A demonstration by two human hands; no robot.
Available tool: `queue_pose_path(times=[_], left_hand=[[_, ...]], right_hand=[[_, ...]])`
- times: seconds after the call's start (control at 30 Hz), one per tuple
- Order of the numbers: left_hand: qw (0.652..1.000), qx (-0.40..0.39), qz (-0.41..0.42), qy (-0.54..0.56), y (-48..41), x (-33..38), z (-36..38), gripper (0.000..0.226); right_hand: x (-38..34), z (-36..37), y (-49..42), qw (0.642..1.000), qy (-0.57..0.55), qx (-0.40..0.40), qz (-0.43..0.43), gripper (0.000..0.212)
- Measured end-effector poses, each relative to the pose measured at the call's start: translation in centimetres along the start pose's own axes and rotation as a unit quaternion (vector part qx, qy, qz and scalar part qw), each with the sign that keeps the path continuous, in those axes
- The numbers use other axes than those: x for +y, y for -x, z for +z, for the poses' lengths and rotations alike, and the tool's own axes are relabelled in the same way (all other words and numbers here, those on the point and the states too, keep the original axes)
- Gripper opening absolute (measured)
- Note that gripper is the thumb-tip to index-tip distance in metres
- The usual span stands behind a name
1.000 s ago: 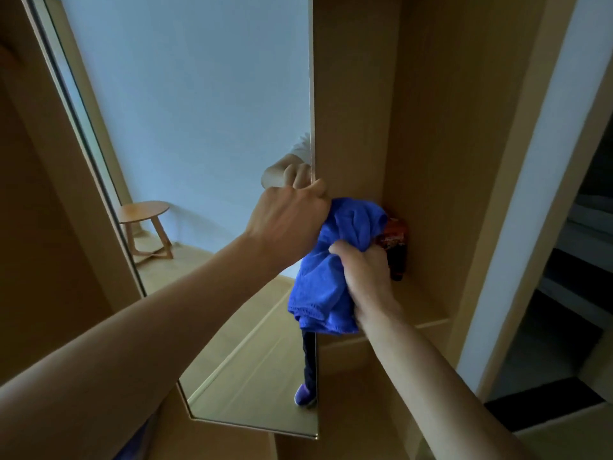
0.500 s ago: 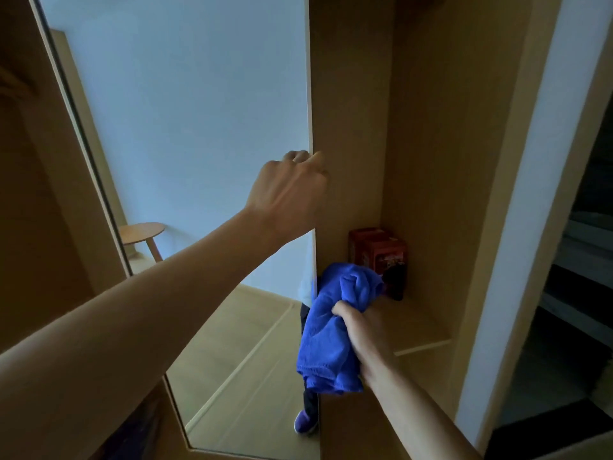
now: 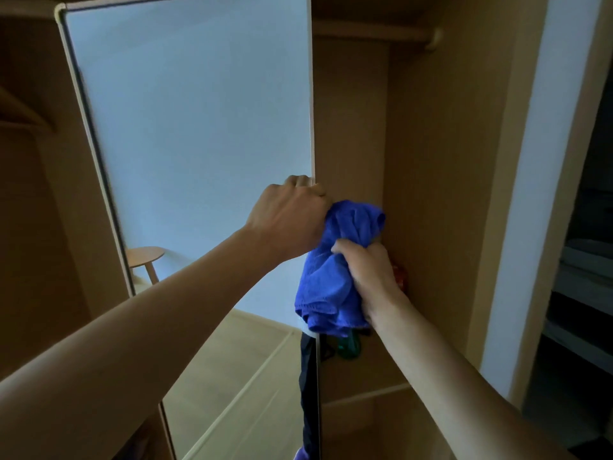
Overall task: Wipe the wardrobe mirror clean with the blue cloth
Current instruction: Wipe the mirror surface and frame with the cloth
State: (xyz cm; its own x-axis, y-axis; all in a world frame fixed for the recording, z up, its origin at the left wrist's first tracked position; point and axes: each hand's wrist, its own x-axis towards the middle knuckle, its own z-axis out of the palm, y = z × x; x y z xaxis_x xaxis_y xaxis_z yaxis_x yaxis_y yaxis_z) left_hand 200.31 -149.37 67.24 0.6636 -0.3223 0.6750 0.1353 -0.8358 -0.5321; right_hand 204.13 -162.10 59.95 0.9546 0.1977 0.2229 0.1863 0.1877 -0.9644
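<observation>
Head view showed mirror (image 3: 199, 144) spanning 9 to 12 o'clock, cloth (image 3: 331, 287) bunched just past centre at its right edge, left hand (image 3: 288, 217) curled round that edge, right hand (image 3: 368, 270) clenched on cloth at 4 o'clock of left hand, stool (image 3: 146, 257) reflected at 8 o'clock.

Our left hand (image 3: 288, 220) curls round the right edge of the mirror (image 3: 199, 144), so its fingertips are hidden. Our right hand (image 3: 368, 277) grips the blue cloth (image 3: 331, 283), with its fingertips sunk in the folds. A red thing (image 3: 399, 273) peeks out behind that hand, and a green thing (image 3: 348, 347) peeks out under the cloth; we cannot tell what either one is. The mirror's bottom runs off the picture. Its left edge cuts off the stool (image 3: 146, 255). The shelves (image 3: 583, 277) on the far right are too dark to make out.
</observation>
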Motion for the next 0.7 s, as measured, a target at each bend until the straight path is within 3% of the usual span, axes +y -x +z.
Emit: queue_pose_path(times=[0.13,0.7], left_hand=[[1.0,0.017,-0.005,0.015,-0.5,-0.7,0.1,0.019],[0.999,0.029,-0.03,0.018,-2.7,-2.9,-0.9,0.024]], right_hand=[[-2.0,0.4,-0.7,0.998,-0.051,-0.022,-0.025,0.026],[1.7,-0.1,0.3,0.998,0.043,0.009,0.04,0.029]])
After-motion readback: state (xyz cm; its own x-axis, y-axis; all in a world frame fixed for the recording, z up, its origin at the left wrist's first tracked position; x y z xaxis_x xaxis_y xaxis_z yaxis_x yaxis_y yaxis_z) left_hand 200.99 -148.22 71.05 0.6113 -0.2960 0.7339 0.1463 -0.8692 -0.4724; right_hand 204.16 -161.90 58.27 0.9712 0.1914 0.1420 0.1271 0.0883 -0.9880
